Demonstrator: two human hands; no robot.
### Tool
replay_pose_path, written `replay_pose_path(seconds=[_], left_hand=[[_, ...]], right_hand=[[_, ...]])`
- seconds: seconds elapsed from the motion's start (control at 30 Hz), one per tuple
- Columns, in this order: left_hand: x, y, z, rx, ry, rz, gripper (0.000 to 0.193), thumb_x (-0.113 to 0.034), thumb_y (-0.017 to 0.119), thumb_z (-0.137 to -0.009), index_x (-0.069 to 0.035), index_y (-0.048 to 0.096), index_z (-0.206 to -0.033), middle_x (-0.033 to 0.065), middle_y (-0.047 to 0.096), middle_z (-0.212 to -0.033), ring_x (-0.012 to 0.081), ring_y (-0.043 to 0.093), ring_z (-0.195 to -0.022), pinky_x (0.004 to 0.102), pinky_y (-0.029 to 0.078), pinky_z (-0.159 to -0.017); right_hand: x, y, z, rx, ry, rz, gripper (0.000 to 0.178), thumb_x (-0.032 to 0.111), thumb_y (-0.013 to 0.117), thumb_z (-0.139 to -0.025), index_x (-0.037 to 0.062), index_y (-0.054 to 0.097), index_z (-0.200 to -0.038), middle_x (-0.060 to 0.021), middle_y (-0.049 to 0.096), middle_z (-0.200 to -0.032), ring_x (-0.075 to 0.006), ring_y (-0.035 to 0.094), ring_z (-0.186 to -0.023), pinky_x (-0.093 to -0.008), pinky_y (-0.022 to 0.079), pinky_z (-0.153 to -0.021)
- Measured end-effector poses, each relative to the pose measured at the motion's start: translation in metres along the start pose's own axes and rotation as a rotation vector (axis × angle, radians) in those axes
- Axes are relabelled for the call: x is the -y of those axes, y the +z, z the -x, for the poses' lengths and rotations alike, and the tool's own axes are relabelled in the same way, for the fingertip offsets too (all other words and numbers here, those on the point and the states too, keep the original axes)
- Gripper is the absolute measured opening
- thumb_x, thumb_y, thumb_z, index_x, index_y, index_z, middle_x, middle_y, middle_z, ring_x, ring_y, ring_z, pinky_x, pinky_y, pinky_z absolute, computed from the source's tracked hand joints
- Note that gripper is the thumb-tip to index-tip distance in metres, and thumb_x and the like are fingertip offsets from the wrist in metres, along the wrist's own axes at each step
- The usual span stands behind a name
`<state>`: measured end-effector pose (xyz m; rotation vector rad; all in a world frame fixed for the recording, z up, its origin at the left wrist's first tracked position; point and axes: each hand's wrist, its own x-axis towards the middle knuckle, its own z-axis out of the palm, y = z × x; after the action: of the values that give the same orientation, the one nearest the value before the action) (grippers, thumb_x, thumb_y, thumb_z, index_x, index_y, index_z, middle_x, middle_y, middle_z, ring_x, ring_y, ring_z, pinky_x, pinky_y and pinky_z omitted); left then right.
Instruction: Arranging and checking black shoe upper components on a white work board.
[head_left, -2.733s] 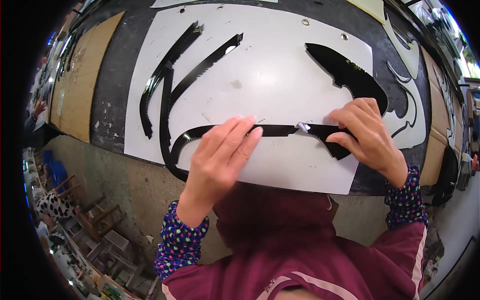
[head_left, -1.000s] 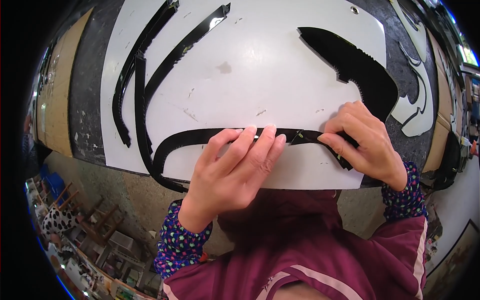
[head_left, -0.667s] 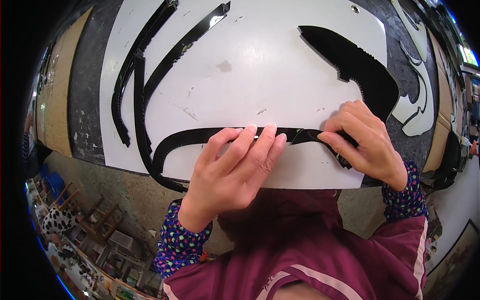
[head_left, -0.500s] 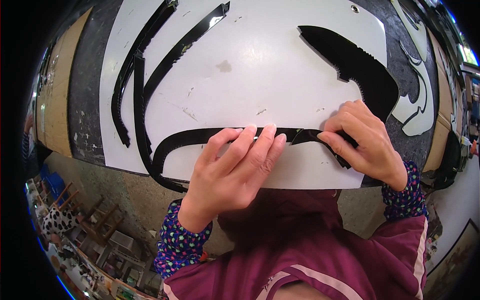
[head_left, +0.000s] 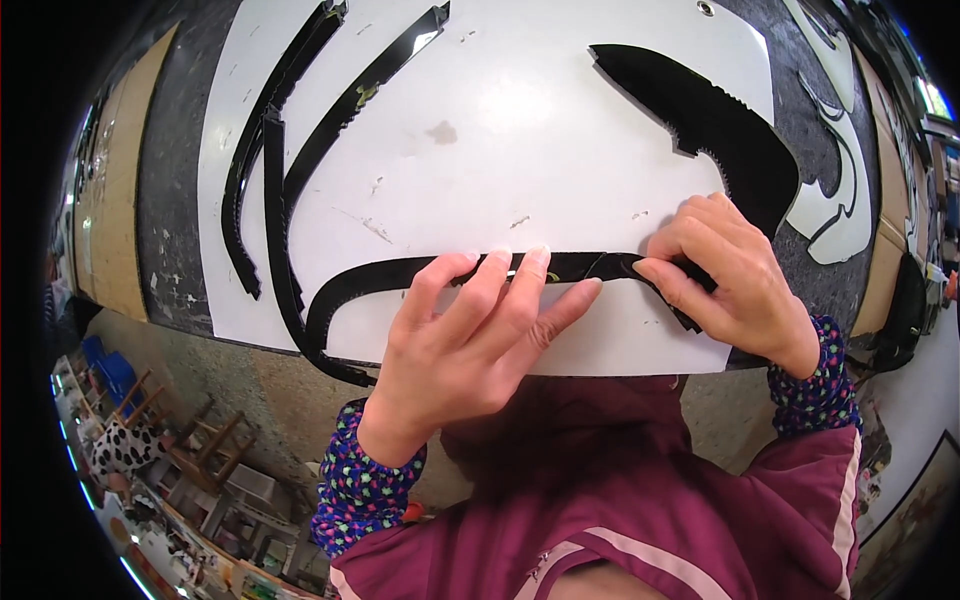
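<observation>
A long, curved, glossy black strip [head_left: 385, 273] lies along the near edge of the white board, its left end bending toward me and over the edge. My left hand [head_left: 450, 345] rests on it with fingers spread, fingertips touching its middle. Against the strip's right end sits a short curved black piece [head_left: 622, 265]; a thin seam shows where they meet. My right hand [head_left: 730, 275] is closed, thumb and fingers pinching that piece, whose right part the fingers partly hide. Behind the right hand is a broad black blade-shaped piece [head_left: 755, 155] with a jagged inner edge.
More curved black strips [head_left: 375, 90] lie at the left of the white board [head_left: 480, 170]. White cut-out pieces [head_left: 845, 225] are on the dark tabletop [head_left: 180, 170] at the right. Cardboard [head_left: 120, 180] lies far left; wooden stools [head_left: 210, 440] stand on the floor at lower left.
My left thumb has spread away from its fingers, to the right and toward me, uncovering more of the strip near the seam. The right hand keeps its pinch.
</observation>
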<state>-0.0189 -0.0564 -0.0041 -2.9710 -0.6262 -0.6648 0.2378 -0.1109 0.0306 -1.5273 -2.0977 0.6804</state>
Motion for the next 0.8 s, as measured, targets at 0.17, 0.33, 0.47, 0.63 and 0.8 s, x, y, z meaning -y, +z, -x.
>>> replay_pose_path(seconds=[0.17, 0.33, 0.47, 0.63, 0.8], left_hand=[[0.000, 0.000, 0.000, 0.002, 0.004, -0.002, 0.035, -0.019, 0.069, -0.082, -0.029, 0.076, -0.115, -0.0007, 0.066, -0.116, 0.0153, 0.058, -0.099, 0.0341, 0.050, -0.085], [0.000, 0.002, 0.001, -0.011, 0.002, 0.003, 0.035, -0.019, 0.070, -0.082, -0.029, 0.077, -0.114, -0.0010, 0.066, -0.115, 0.0154, 0.058, -0.099, 0.0340, 0.050, -0.085], [-0.002, 0.003, -0.006, -0.115, -0.022, 0.066, 0.019, -0.024, 0.083, -0.080, -0.008, 0.075, -0.083, 0.0024, 0.068, -0.101, 0.0154, 0.061, -0.091, 0.0348, 0.050, -0.078], [-0.001, 0.007, -0.003, -0.123, -0.022, 0.053, 0.018, -0.025, 0.082, -0.081, -0.009, 0.076, -0.085, 0.0017, 0.069, -0.101, 0.0148, 0.062, -0.091, 0.0349, 0.051, -0.079], [-0.002, 0.009, -0.004, -0.148, -0.032, 0.072, 0.017, -0.027, 0.081, -0.082, -0.012, 0.078, -0.088, 0.0013, 0.068, -0.101, 0.0144, 0.061, -0.091, 0.0350, 0.050, -0.080]], right_hand=[[0.000, -0.002, 0.000, 0.016, 0.015, -0.016, 0.012, 0.008, 0.072, -0.084, 0.0059, 0.060, -0.085, -0.0077, 0.058, -0.077, -0.0267, 0.055, -0.071, -0.0360, 0.042, -0.067], [0.001, -0.004, 0.000, 0.029, 0.035, -0.031, 0.012, 0.008, 0.072, -0.084, 0.0060, 0.061, -0.086, -0.0077, 0.059, -0.077, -0.0272, 0.056, -0.071, -0.0362, 0.042, -0.068], [0.001, -0.004, 0.000, 0.033, 0.045, -0.039, 0.011, 0.009, 0.073, -0.084, 0.0056, 0.062, -0.085, -0.0077, 0.059, -0.077, -0.0272, 0.056, -0.072, -0.0360, 0.042, -0.068], [-0.001, -0.010, 0.001, 0.059, 0.040, -0.074, 0.010, 0.008, 0.073, -0.084, 0.0053, 0.063, -0.085, -0.0072, 0.060, -0.078, -0.0265, 0.056, -0.072, -0.0354, 0.043, -0.068], [0.000, -0.011, 0.000, 0.057, 0.053, -0.100, 0.010, 0.008, 0.074, -0.083, 0.0055, 0.064, -0.085, -0.0064, 0.061, -0.079, -0.0250, 0.057, -0.073, -0.0344, 0.043, -0.067]])
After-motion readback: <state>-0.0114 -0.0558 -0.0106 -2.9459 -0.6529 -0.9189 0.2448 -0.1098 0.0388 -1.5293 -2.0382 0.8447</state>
